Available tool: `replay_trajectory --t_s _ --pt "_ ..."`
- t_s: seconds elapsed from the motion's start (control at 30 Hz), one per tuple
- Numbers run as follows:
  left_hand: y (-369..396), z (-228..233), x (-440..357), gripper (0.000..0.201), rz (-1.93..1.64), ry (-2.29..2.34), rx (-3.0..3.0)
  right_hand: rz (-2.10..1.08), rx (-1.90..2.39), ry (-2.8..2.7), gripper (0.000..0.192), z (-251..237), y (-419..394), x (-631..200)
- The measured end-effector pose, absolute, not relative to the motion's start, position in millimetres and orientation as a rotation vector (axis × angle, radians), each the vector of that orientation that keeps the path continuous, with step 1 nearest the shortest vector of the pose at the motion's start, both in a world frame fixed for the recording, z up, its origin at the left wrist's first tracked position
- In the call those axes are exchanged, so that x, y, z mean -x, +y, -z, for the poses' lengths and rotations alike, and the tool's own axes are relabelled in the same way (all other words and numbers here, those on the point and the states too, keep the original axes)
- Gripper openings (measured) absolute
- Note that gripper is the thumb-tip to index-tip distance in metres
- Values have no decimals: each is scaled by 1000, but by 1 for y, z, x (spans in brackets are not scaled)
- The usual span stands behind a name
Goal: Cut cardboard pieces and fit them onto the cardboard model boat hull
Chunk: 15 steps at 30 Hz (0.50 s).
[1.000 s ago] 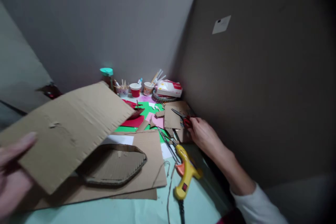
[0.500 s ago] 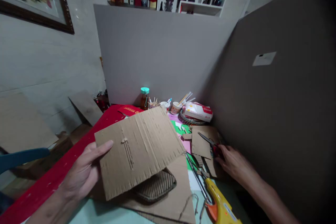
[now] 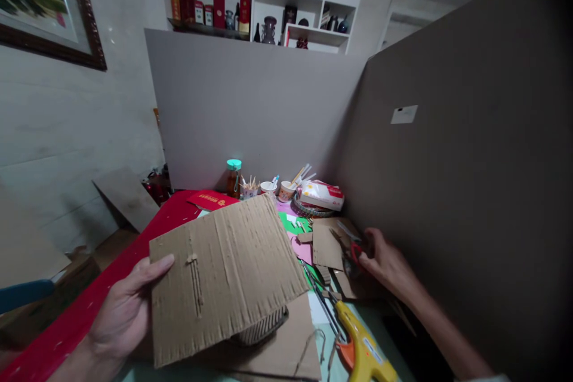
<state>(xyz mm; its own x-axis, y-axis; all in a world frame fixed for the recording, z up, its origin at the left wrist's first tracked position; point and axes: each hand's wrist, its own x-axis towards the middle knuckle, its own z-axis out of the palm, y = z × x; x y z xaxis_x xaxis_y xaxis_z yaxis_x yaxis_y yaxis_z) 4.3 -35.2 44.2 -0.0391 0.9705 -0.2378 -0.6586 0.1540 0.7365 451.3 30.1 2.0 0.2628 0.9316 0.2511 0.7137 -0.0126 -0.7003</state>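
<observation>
My left hand (image 3: 123, 307) grips a tan cardboard sheet (image 3: 233, 268) by its left edge, thumb on top. The sheet is tilted, with ragged cut edges and a torn slot in its surface. Partly hidden beneath it is a ribbed corrugated piece (image 3: 262, 328), above a larger flat cardboard (image 3: 290, 343). On the right, my right hand (image 3: 388, 259) is closed on red-handled scissors (image 3: 356, 252). Their blades are spread apart over a smaller cardboard piece (image 3: 326, 248) and point up and left.
A yellow glue gun (image 3: 364, 343) lies at front right. Farther back stand a bottle with a turquoise lid (image 3: 233, 178), a cup of straws (image 3: 287, 191), a cup of sticks (image 3: 249, 188) and a tissue pack (image 3: 321, 194). Grey partitions (image 3: 250, 113) border the table behind and right.
The scissors' blades have come apart; before, they looked closed. My left hand still holds the cardboard sheet at much the same tilt. The whole view has tipped up and turned right.
</observation>
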Motion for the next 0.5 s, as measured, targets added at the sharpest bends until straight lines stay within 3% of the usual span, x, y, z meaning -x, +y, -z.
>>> replay_trajectory --t_s 0.13,0.33,0.5 --pt "-33 -42 -1 26 -1381 835 -449 -685 1501 -1206 60 -25 0 -438" --pt "-29 -44 -8 24 -1460 884 -433 -1147 1167 -1008 58 -35 -40 -387" --pt "-39 -65 -37 33 -1541 1001 -377 -1277 1014 -971 58 -37 -60 -332"
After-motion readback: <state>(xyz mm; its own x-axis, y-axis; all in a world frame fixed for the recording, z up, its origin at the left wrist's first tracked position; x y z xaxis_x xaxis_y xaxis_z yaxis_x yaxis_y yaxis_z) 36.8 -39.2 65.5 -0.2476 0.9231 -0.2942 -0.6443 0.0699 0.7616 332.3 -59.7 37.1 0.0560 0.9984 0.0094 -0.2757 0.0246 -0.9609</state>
